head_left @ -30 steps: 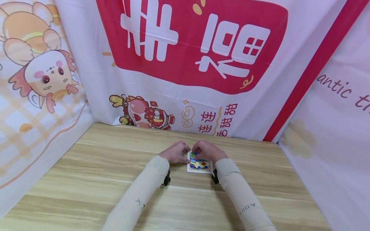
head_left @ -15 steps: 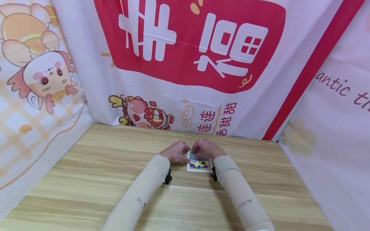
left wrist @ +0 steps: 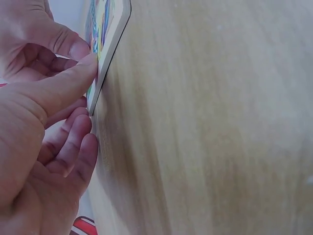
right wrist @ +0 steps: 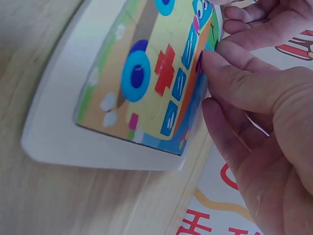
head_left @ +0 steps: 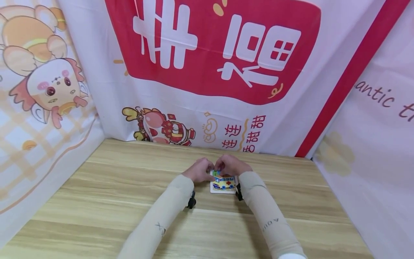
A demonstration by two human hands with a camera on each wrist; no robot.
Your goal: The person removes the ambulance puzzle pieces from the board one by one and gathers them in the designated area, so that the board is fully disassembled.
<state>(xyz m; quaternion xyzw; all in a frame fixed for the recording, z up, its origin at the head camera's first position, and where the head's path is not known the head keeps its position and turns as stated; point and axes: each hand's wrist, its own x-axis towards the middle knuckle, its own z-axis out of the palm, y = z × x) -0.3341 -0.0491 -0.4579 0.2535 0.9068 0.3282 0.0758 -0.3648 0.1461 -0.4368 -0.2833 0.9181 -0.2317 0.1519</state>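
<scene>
A puzzle board (head_left: 223,191) with a white rounded border and a yellow ambulance picture lies on the wooden table in the head view. My left hand (head_left: 199,170) pinches its far left corner, thumb over the picture side and fingers at the outer edge. On the far edge, my right hand (head_left: 231,166) has its thumb on the picture and its fingers curled behind. The right wrist view shows the red cross (right wrist: 165,70) and blue windows, with faint seams across the picture. Both hands' fingertips nearly meet, and they hide the far part of the board.
The wooden table (head_left: 113,201) reaches back to a hanging cloth (head_left: 207,86) with large white characters on red. Printed cloth sides (head_left: 38,144) stand at left and right. A black wrist camera (head_left: 191,200) sits under the left cuff.
My left hand and forearm have shifted slightly right, its thumb drawn up nearer the far corner, so more of the ambulance's front shows. The right hand stays almost in place.
</scene>
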